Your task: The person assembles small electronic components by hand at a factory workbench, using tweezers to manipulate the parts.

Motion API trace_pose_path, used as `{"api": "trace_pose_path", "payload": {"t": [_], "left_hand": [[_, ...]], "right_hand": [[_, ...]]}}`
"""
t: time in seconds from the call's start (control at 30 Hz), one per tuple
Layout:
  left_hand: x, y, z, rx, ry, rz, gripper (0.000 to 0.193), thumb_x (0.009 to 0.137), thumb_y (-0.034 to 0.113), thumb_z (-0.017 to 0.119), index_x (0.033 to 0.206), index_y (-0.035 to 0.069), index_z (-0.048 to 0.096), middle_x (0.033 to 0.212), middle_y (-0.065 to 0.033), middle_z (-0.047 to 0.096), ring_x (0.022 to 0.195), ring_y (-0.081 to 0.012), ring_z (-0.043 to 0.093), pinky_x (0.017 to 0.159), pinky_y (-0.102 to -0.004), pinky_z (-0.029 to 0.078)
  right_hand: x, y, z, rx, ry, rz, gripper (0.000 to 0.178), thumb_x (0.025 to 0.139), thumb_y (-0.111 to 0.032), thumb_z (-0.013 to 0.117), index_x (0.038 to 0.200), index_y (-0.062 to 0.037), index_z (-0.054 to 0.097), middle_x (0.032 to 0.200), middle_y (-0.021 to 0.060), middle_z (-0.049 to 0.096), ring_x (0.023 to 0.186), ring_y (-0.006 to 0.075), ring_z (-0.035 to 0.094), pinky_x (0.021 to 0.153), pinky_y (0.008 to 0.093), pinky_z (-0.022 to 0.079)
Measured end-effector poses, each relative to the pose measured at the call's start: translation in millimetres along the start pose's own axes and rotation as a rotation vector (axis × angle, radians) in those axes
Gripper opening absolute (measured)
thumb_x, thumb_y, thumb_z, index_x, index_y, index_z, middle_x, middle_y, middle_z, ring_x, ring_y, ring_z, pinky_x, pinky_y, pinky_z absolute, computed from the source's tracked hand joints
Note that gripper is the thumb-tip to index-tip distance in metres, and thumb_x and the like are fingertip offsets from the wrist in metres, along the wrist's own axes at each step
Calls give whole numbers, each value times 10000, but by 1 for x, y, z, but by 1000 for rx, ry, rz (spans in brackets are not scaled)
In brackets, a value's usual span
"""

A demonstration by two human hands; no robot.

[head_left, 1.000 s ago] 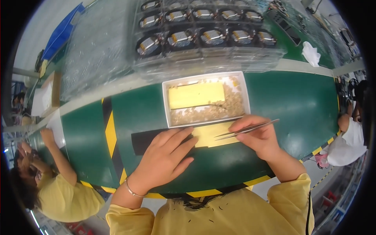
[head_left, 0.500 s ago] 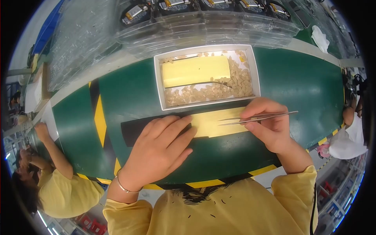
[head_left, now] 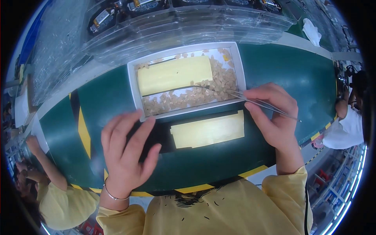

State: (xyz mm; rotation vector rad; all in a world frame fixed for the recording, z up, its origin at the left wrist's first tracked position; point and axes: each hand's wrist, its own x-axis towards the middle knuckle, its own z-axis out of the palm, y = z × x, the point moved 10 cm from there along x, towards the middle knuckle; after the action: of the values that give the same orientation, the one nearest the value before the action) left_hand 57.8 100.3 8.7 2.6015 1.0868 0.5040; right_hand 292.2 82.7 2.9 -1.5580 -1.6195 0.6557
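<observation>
Metal tweezers [head_left: 270, 107] are pinched in my right hand [head_left: 276, 113], their tips over the right front part of a white box [head_left: 241, 66]. Inside that box lie many small tan pieces [head_left: 192, 98] and a pale yellow sheet [head_left: 174, 74]. My left hand [head_left: 127, 149], fingers apart, hovers by the box's front left corner, over the left part of a black strip [head_left: 162, 133]. A second pale yellow sheet [head_left: 207, 131] lies on the strip between my hands, untouched. Whether the tweezers grip a piece is too small to tell.
Clear plastic trays [head_left: 176, 29] holding black parts with small electronics stand behind the box. Yellow-and-black tape [head_left: 82, 125] crosses the green table [head_left: 286, 66] on the left and edges its front. A person in yellow [head_left: 66, 205] sits at left; white cloth [head_left: 311, 31] lies far right.
My left hand has lifted off the black strip and yellow sheet and opened out. The tweezers in my right hand have moved from over the sheet to the box. The whole view has shifted somewhat.
</observation>
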Motion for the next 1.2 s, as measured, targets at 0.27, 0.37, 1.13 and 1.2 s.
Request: {"api": "trace_pose_path", "payload": {"t": [0.27, 0.37, 1.13, 1.2], "left_hand": [[7, -7, 16, 1, -52, -60, 464, 706, 141, 704, 1159, 71, 633, 1214, -101, 578, 1149, -368, 466, 970, -451, 377], [11, -5, 19, 43, -70, -52, 469, 723, 104, 671, 1184, 61, 597, 1241, -119, 570, 1205, -392, 428, 1019, -457, 343], [13, -8, 25, 16, -87, -116, 510, 724, 134, 712, 1203, 42, 564, 1264, -120, 515, 1188, -395, 414, 1002, -453, 354], [13, -9, 28, 6, -91, -116, 510, 723, 130, 712, 1203, 42, 563, 1264, -121, 517, 1187, -395, 415, 1003, -451, 354]], "right_hand": [[2, 5, 9, 122, -16, 13, 209, 713, 78, 677, 912, 15, 686, 811, 104, 637, 734, 188, 597, 649, 261, 463], [1, 1, 17, 140, -47, -31, 226, 709, 75, 688, 923, 1, 695, 827, 103, 626, 736, 185, 592, 640, 255, 459], [5, -8, 9, -17, 24, -160, 167, 714, 68, 657, 861, -11, 673, 845, 111, 669, 750, 225, 601, 711, 305, 439], [5, -7, 5, -42, 44, -165, 168, 710, 65, 668, 853, -20, 680, 828, 108, 671, 733, 231, 608, 694, 307, 455]]}}
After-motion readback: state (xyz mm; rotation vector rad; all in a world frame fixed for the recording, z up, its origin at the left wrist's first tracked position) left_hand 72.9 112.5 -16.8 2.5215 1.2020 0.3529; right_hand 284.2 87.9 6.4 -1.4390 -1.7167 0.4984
